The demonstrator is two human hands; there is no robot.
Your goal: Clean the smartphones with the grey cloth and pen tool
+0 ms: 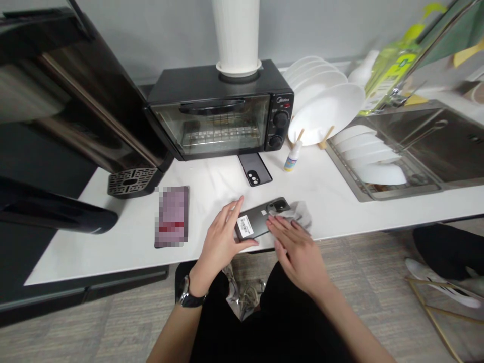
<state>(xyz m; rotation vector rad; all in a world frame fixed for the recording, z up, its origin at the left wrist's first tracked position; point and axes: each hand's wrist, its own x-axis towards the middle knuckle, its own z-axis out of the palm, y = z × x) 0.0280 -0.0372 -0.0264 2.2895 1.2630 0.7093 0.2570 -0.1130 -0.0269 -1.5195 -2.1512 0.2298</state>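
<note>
A dark smartphone (258, 221) lies back up near the counter's front edge, with a white label at its left end and a camera bump at its right end. My left hand (221, 234) grips the left end between thumb and fingers. With fingers together, my right hand (297, 247) presses a grey cloth (302, 214) against the phone's right part; the cloth is partly hidden under the fingers. Behind the phone lies a dark phone case (255, 169) with camera cutouts. A small white bottle (293, 157) with a blue and yellow label stands to its right.
A toaster oven (219, 121) stands at the back, bearing a white pot (238, 35). White plates (327, 113) stand in a rack beside a sink (434, 146) holding bowls (372, 151). Left are a blurred-out purple item (173, 212) and a black machine (94, 96). Someone's shoe (442, 282) shows at right.
</note>
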